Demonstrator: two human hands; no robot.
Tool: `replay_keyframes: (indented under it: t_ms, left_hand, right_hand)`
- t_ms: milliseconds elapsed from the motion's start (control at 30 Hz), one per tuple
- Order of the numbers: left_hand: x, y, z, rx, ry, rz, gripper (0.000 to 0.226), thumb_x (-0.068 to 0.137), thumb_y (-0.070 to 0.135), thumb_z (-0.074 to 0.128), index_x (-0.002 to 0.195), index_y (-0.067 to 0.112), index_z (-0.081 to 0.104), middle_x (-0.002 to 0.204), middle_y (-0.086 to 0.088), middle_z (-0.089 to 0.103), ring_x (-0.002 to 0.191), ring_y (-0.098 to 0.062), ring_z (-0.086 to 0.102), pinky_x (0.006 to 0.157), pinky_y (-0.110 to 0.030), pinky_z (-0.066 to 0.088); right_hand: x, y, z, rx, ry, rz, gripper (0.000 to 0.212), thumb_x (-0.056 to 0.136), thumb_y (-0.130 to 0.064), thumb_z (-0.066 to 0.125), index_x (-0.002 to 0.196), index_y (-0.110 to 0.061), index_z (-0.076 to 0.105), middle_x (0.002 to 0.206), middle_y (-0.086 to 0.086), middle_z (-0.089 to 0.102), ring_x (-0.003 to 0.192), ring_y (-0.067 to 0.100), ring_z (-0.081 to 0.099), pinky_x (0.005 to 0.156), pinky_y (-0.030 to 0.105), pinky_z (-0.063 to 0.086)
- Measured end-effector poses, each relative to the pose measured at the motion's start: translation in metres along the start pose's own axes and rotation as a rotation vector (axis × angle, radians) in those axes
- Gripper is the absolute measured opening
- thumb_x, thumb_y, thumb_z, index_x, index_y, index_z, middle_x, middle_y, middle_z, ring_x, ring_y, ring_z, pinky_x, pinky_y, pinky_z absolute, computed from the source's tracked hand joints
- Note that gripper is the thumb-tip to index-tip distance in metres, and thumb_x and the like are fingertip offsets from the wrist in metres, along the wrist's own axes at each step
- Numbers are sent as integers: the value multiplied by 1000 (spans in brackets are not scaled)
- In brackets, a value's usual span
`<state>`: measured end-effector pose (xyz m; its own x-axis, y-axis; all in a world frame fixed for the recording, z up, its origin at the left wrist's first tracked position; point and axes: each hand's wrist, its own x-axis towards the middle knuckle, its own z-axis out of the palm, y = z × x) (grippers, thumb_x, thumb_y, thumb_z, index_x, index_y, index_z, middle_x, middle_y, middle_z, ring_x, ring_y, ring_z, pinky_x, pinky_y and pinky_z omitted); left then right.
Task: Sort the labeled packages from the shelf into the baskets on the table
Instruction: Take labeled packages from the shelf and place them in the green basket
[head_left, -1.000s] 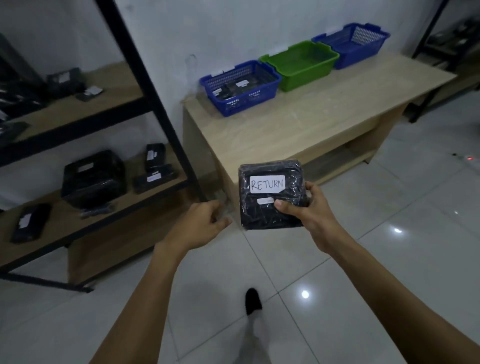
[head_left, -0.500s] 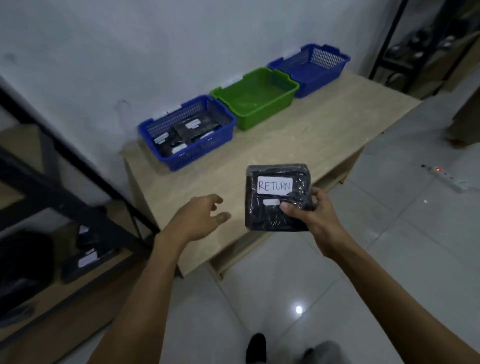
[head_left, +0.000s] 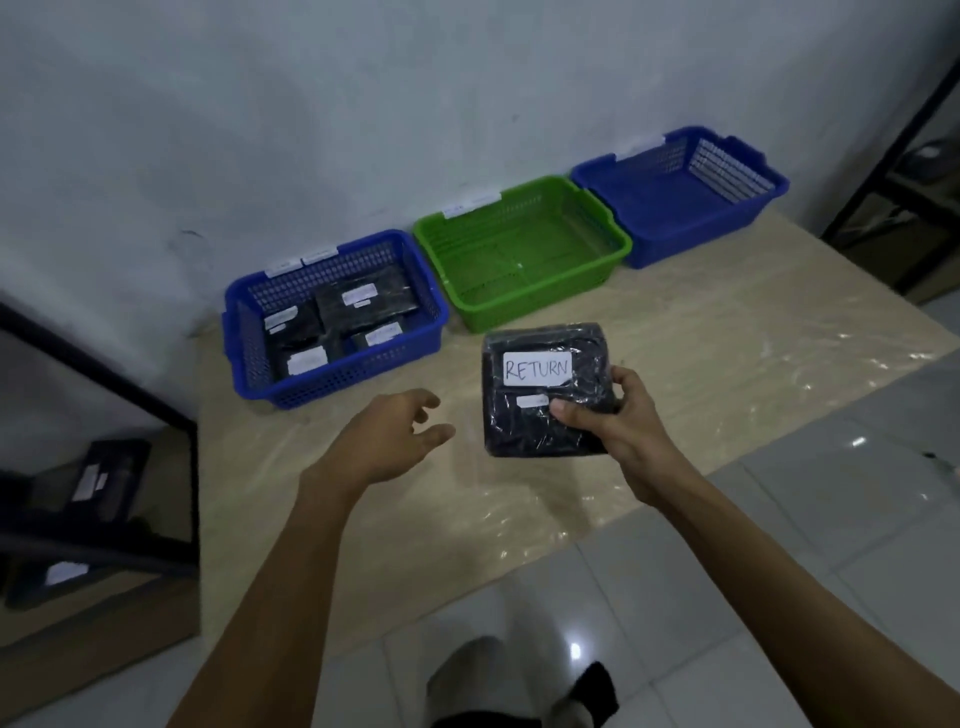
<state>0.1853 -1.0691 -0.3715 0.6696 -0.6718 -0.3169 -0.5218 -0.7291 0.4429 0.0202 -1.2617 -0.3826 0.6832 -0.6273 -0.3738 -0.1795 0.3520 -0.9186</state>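
Note:
My right hand (head_left: 618, 421) grips a black plastic-wrapped package (head_left: 540, 415) by its right edge, thumb on top; its white label reads RETURN. The package hangs above the wooden table (head_left: 727, 364), just in front of the green basket (head_left: 524, 291), which holds nothing. My left hand (head_left: 389, 441) hovers beside the package with relaxed, spread fingers, holding nothing. The left blue basket (head_left: 249, 332) contains several black labeled packages (head_left: 363, 306). The right blue basket (head_left: 675, 234) looks empty.
A black metal shelf frame (head_left: 192, 493) stands at the left with more black labeled packages (head_left: 104, 483) on its wooden boards. Another dark rack (head_left: 898, 150) rises at the far right. White wall lies behind the baskets, tiled floor (head_left: 779, 571) in front.
I have turned from the shelf and walked up to the table; the baskets are now close ahead. The package stays in my right hand, now over the tabletop.

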Motion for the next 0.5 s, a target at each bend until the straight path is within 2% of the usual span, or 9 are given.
replay_keyframes:
  t_ms: [67,200,333,400,500]
  left_hand:
    - [23,7,-4,-30,15,-30,50,87,48,61,129,23,53,116,0,62,94,-13,61,84,-33,50]
    - [77,13,-11,-116,52,-69,50,88,45,61,130,19,53,121,-2,61,99,-16,60,89,-35,49]
    - [147,14,-14,-152,241,-23,53,87,36,65,132,12,51,132,-6,55,120,-21,51,98,-32,40]
    - [180,13,-13,-142,335,-17,60,86,34,67,136,11,45,140,-8,47,130,-25,41,104,-34,34]
    - [224,11,-4,-66,339,-114,78,88,40,62,149,12,23,158,-12,16,146,-27,14,118,-44,18]
  right_hand:
    - [33,-11,-2,-14,-26,6,73,68,-4,81,128,-10,40,113,14,66,92,22,67,69,31,60]
    - [102,-33,2,-64,-69,12,72,67,-6,82,127,-11,41,113,15,66,94,25,68,77,39,59]
    - [168,-54,12,-77,-62,13,71,68,-5,81,126,-8,41,113,13,66,90,21,68,67,31,60]
    - [200,-62,18,-83,-65,28,72,67,-7,82,126,-6,42,114,13,66,95,24,68,71,34,59]
    - [251,-76,31,-130,-83,32,72,65,-8,84,126,-6,44,114,13,66,98,25,67,80,36,57]
